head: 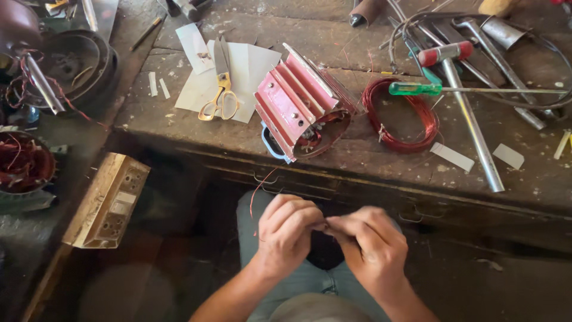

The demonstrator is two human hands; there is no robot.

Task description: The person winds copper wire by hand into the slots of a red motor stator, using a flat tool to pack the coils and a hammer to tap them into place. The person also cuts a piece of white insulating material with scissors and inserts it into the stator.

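Both hands meet low over the lap, near the bench edge. Left hand [286, 229] and right hand [366, 244] are pinched together fingertip to fingertip, narrow grips, on something small between them; it is too small to name with certainty. A thin copper wire strand [257, 194] runs from the left hand up toward the bench, so the pinch seems to be on wire. Whether each hand truly holds it, cannot tell.

Progress, as a judgement: the red motor stator [301, 107] lies on its side on the wooden workbench [369, 170], open end toward the person, some winding visible inside. One wound copper wire coil [400, 116] lies just right of it, apart, not yet seated. Cut pieces of white insulating paper [250, 68] lie on the far left, so cutting appears partly done. Fitting the coil looks left to do.

Counts:
- stator on the bench: one
- loose coil: one
- yellow-handled scissors [220, 98]: one, resting on the paper
- green-handled screwdriver [417, 88]: one, far right
- hammer with red head [447, 53]: one, its metal handle running toward the near edge
- small white paper strips scattered on the bench: several, at least five

At the left, off the bench, more stators with dark windings [24, 164] and a pale casing [107, 203] tilted below.
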